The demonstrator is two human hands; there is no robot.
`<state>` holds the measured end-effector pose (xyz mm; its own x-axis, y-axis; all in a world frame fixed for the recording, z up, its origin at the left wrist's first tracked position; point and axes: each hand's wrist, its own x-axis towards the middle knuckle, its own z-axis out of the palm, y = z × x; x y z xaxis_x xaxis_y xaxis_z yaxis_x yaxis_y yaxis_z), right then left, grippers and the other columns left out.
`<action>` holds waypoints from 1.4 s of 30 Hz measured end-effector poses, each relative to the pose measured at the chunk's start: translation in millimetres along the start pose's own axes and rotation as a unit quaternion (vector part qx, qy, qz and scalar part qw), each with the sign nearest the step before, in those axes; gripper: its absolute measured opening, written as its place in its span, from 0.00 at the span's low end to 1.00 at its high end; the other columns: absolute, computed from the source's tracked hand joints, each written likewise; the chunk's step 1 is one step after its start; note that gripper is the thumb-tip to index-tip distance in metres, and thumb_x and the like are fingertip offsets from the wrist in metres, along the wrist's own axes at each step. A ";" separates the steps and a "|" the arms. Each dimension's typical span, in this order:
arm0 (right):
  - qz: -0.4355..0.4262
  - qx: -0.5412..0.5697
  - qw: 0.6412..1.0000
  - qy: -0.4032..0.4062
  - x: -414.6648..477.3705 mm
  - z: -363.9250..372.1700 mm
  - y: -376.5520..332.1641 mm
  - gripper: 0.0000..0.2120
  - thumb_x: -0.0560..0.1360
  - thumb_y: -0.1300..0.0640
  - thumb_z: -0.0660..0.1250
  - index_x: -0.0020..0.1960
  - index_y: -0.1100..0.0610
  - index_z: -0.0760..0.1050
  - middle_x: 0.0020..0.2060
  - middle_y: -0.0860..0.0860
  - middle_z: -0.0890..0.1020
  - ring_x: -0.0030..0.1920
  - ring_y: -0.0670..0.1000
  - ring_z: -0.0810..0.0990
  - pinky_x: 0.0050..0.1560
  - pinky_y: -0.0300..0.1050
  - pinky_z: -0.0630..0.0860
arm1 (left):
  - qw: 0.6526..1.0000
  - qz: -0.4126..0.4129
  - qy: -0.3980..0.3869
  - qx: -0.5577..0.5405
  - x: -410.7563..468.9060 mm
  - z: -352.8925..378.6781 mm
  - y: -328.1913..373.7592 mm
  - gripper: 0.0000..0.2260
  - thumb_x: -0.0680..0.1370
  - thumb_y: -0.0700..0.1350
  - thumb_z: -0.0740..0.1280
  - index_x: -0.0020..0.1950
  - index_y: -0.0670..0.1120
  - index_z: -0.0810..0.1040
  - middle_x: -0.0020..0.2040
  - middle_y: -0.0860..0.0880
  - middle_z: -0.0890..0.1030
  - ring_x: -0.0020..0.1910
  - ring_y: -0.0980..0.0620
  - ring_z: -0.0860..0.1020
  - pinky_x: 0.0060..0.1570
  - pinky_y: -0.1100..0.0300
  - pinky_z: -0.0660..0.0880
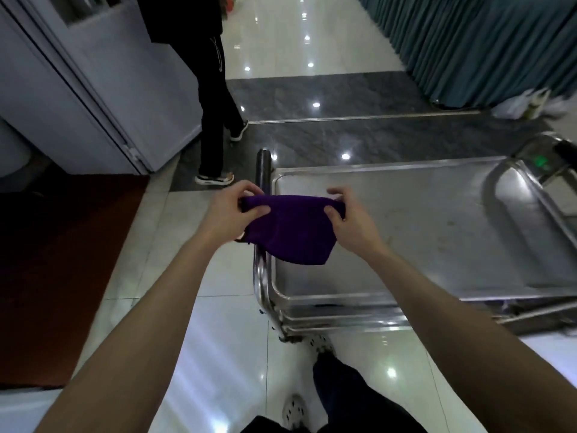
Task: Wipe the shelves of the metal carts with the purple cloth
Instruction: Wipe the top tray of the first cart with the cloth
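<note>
1. Standing on the tiled floor [224, 354], the metal cart [327, 314] looks rigid and heavy; its top shelf [452, 220] is smooth steel with faint smudges
2. The purple cloth [293, 235] hangs above the shelf's left end, soft, light and limp; best held by its upper edge
3. The left hand [231, 210] and right hand [346, 220] each pinch an upper corner, thumb against fingers

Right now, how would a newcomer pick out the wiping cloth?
Find the steel cart filling the right half of the view. Over its left end, the left hand and right hand pinch the purple cloth by its upper edge. It is the only soft, deep-purple thing in sight.
</note>
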<state>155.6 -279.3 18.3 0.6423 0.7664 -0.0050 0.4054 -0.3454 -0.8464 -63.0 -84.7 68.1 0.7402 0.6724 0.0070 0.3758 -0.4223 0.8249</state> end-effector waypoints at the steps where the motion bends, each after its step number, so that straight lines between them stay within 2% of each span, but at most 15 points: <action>1: 0.011 -0.007 1.000 0.018 -14.0 -5.2 8.0 0.15 0.86 0.53 0.65 0.72 0.43 0.70 0.55 0.37 0.77 0.52 0.38 0.79 0.45 0.29 0.71 | 1.000 0.008 -0.010 0.003 -6.5 8.7 4.2 0.12 0.77 0.51 0.80 0.53 0.64 0.81 0.48 0.58 0.86 0.48 0.59 0.85 0.42 0.61 0.84; 6: 0.088 -0.017 0.995 0.053 -61.3 -25.7 44.7 0.12 0.85 0.54 0.60 0.67 0.46 0.67 0.57 0.44 0.76 0.53 0.47 0.78 0.54 0.49 0.74 | 0.994 -0.012 -0.092 0.056 -31.4 69.9 6.8 0.09 0.80 0.50 0.77 0.54 0.63 0.81 0.52 0.60 0.84 0.52 0.60 0.83 0.52 0.58 0.84; 9: 0.125 -0.024 0.989 0.081 -67.6 -28.0 66.5 0.10 0.85 0.54 0.60 0.65 0.47 0.66 0.58 0.48 0.78 0.49 0.45 0.78 0.47 0.47 0.73 | 0.992 -0.032 -0.103 0.071 -34.3 105.5 4.9 0.09 0.82 0.49 0.75 0.60 0.58 0.82 0.55 0.57 0.84 0.55 0.57 0.82 0.57 0.55 0.84; 10: 0.138 -0.033 0.987 0.081 -66.3 -26.0 73.7 0.11 0.85 0.55 0.60 0.66 0.48 0.66 0.60 0.51 0.78 0.50 0.47 0.78 0.46 0.47 0.74 | 0.991 -0.038 -0.101 0.083 -33.0 115.4 3.6 0.10 0.82 0.48 0.75 0.63 0.57 0.82 0.57 0.56 0.84 0.56 0.56 0.82 0.59 0.53 0.84; 12: 0.146 -0.084 0.984 0.053 -62.4 -17.2 91.0 0.18 0.86 0.55 0.60 0.75 0.53 0.65 0.70 0.56 0.74 0.57 0.56 0.79 0.55 0.53 0.77 | 0.984 -0.040 -0.104 0.141 -31.2 133.1 -1.6 0.17 0.83 0.47 0.74 0.71 0.53 0.80 0.64 0.52 0.82 0.61 0.52 0.82 0.64 0.51 0.82; 14: 0.127 -0.187 0.974 0.005 -63.8 -1.0 109.3 0.26 0.87 0.54 0.61 0.82 0.58 0.60 0.76 0.60 0.68 0.71 0.63 0.73 0.71 0.61 0.73 | 0.970 -0.003 -0.093 0.224 -31.1 144.9 -9.0 0.20 0.83 0.46 0.73 0.75 0.51 0.77 0.72 0.50 0.78 0.67 0.49 0.79 0.70 0.50 0.77; 17: 0.074 -0.288 0.952 -0.071 -80.5 31.5 128.4 0.31 0.87 0.42 0.58 0.87 0.51 0.56 0.84 0.61 0.60 0.84 0.64 0.56 0.82 0.66 0.59 | 0.943 0.075 -0.022 0.324 -32.0 148.5 -22.6 0.21 0.81 0.47 0.73 0.74 0.50 0.79 0.76 0.47 0.77 0.75 0.45 0.74 0.80 0.45 0.65; 20: 0.024 -0.347 0.929 -0.125 -88.1 63.1 140.4 0.34 0.86 0.31 0.47 0.88 0.40 0.46 0.88 0.58 0.46 0.87 0.61 0.38 0.83 0.73 0.43 | 0.907 0.096 0.053 0.407 -20.3 140.2 -34.1 0.25 0.80 0.55 0.71 0.76 0.51 0.76 0.81 0.44 0.72 0.81 0.43 0.67 0.83 0.40 0.58; 23: 0.014 -0.379 0.916 -0.133 -77.3 82.5 147.6 0.35 0.84 0.27 0.40 0.87 0.38 0.41 0.87 0.58 0.38 0.85 0.61 0.31 0.80 0.77 0.38 | 0.893 0.036 0.081 0.441 2.6 128.5 -42.4 0.33 0.81 0.63 0.65 0.84 0.54 0.65 0.87 0.41 0.59 0.87 0.40 0.56 0.85 0.39 0.53; 25: 0.018 -0.401 0.905 -0.138 -69.5 91.4 153.2 0.36 0.84 0.26 0.39 0.87 0.38 0.39 0.87 0.58 0.36 0.85 0.62 0.30 0.78 0.79 0.38 | 0.901 -0.034 0.060 0.428 15.0 125.4 -45.6 0.37 0.82 0.65 0.62 0.88 0.57 0.56 0.89 0.43 0.48 0.88 0.40 0.48 0.84 0.38 0.57; 28: 0.018 -0.416 0.901 -0.122 -68.1 99.9 161.3 0.36 0.83 0.25 0.38 0.87 0.38 0.39 0.87 0.58 0.36 0.85 0.63 0.31 0.78 0.80 0.38 | 0.889 -0.070 0.048 0.450 18.7 129.3 -50.4 0.35 0.84 0.59 0.64 0.89 0.57 0.53 0.89 0.45 0.43 0.88 0.40 0.44 0.71 0.40 0.76; 32: 0.008 -0.402 0.908 -0.121 -71.8 94.9 164.2 0.39 0.81 0.22 0.40 0.87 0.38 0.40 0.87 0.57 0.35 0.85 0.61 0.30 0.78 0.79 0.36 | 0.921 -0.092 0.106 0.363 12.9 128.1 -48.5 0.35 0.84 0.46 0.68 0.88 0.55 0.55 0.89 0.46 0.48 0.86 0.38 0.58 0.73 0.41 0.75; 35: 0.009 -0.400 0.905 -0.141 -73.4 82.7 167.6 0.40 0.80 0.21 0.41 0.87 0.37 0.38 0.87 0.54 0.33 0.85 0.59 0.29 0.79 0.77 0.36 | 0.930 -0.114 0.108 0.332 13.6 126.4 -48.2 0.34 0.85 0.45 0.65 0.88 0.54 0.54 0.89 0.45 0.52 0.68 0.35 0.79 0.67 0.41 0.78; 38: 0.026 -0.404 0.902 -0.152 -72.0 56.6 180.5 0.40 0.80 0.21 0.40 0.86 0.36 0.35 0.86 0.53 0.31 0.84 0.58 0.27 0.79 0.76 0.35 | 0.927 -0.116 0.093 0.344 15.8 122.1 -50.1 0.35 0.84 0.46 0.65 0.88 0.54 0.53 0.88 0.45 0.53 0.56 0.33 0.82 0.59 0.40 0.79; 42: 0.046 -0.417 0.895 -0.154 -55.0 17.0 201.4 0.40 0.80 0.20 0.40 0.85 0.35 0.32 0.86 0.53 0.31 0.85 0.58 0.28 0.80 0.75 0.36 | 0.929 -0.102 0.092 0.343 16.9 115.3 -56.0 0.34 0.83 0.47 0.68 0.86 0.54 0.56 0.85 0.45 0.57 0.54 0.32 0.82 0.57 0.38 0.81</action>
<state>190.8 -381.7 -161.0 0.5407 0.7824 -0.3090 0.7863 -0.6006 -0.1447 -7.2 -119.7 -43.2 0.5296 0.8474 0.0388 0.8121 -0.5197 0.2653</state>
